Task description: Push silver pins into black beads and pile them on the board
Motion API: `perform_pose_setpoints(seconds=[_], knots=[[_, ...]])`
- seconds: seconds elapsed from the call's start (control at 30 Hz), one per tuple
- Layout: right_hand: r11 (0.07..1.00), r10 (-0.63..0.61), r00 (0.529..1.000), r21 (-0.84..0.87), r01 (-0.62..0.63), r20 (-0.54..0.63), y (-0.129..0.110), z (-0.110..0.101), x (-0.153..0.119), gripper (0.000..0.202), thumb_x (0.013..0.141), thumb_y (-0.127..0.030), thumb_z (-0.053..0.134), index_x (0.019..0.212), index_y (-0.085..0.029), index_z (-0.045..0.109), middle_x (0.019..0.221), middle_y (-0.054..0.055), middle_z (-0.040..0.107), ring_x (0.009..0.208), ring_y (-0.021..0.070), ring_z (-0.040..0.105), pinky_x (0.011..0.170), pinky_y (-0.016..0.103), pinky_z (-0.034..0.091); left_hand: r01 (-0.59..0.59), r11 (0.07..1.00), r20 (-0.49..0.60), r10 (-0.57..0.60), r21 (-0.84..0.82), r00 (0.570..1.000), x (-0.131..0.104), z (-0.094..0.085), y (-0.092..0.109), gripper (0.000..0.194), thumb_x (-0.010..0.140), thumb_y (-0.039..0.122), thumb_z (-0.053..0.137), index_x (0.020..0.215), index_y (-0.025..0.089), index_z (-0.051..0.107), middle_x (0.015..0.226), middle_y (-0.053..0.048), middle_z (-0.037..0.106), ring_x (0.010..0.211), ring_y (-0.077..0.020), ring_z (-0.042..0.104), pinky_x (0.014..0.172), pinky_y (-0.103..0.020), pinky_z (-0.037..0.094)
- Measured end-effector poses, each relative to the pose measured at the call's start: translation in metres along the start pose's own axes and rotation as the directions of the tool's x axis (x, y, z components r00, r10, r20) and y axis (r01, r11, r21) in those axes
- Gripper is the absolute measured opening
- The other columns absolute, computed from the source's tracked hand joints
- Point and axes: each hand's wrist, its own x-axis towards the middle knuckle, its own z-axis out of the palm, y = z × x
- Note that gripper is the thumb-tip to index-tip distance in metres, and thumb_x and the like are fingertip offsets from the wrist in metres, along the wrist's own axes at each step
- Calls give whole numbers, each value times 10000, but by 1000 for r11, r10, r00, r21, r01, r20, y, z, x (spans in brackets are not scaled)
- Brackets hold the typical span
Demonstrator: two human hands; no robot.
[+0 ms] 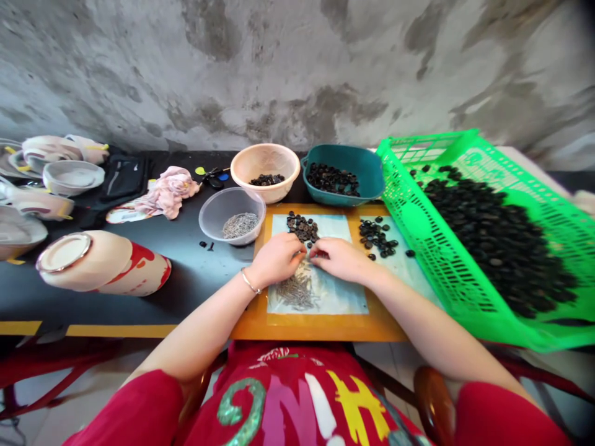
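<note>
My left hand (277,257) and my right hand (338,257) meet over a pale sheet (346,302) on an orange-brown board (251,331). The fingers of both are pinched together. Whatever they hold is too small and too hidden to name. Just beyond the fingertips lies a pile of small dark round pieces (303,228), some with a hole in the middle. Below my left hand a heap of thin silvery metal pins (296,292) is spread on the sheet. More black round pieces (379,238) lie to the right, beyond my right wrist.
Behind the board stand a cream bowl (264,155) and a teal basin (344,197), both with dark pieces. A clear bowl (211,214) holds metal pins. A green basket (418,248) full of dark pieces takes up the right. Leftward are a tumbler (106,263) and pink cloth (171,192).
</note>
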Motion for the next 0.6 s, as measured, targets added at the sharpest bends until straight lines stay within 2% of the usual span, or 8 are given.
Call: perform_pose_setpoints(seconds=[0.13, 0.27, 0.47, 0.6], knots=[[997, -67, 996, -43, 70, 65, -9, 13, -3, 92, 889, -254, 645, 880, -187, 708, 879, 65, 688, 843, 214, 627, 752, 307, 445, 61, 998, -83, -58, 30, 995, 0, -2, -4, 155, 901, 200, 561, 959, 163, 700, 913, -84, 685, 918, -234, 615, 891, -376, 479], [993, -74, 994, -82, 80, 80, -11, 16, -6, 116, 909, -211, 602, 838, -170, 685, 862, 82, 675, 837, 220, 616, 743, 313, 435, 114, 986, -82, -104, 125, 991, 4, -2, -2, 200, 888, 232, 590, 1044, 157, 690, 939, -100, 664, 929, -254, 611, 898, -400, 482], [994, 33, 999, 105, -32, -9, 7, 7, -14, 89, 915, -182, 572, 839, -178, 618, 851, 50, 672, 785, 184, 610, 722, 294, 433, 136, 967, -68, -124, 217, 990, 17, 10, 5, 281, 849, 332, 666, 1059, 146, 676, 986, -128, 612, 975, -292, 575, 899, -420, 466], [974, 107, 991, 210, -87, -86, 17, 2, -15, 65, 893, -167, 581, 834, -189, 601, 815, 21, 671, 766, 172, 612, 708, 286, 441, 122, 962, -57, -111, 243, 992, 26, 19, 5, 235, 871, 346, 642, 986, 148, 693, 965, -129, 593, 952, -292, 562, 868, -425, 463]])
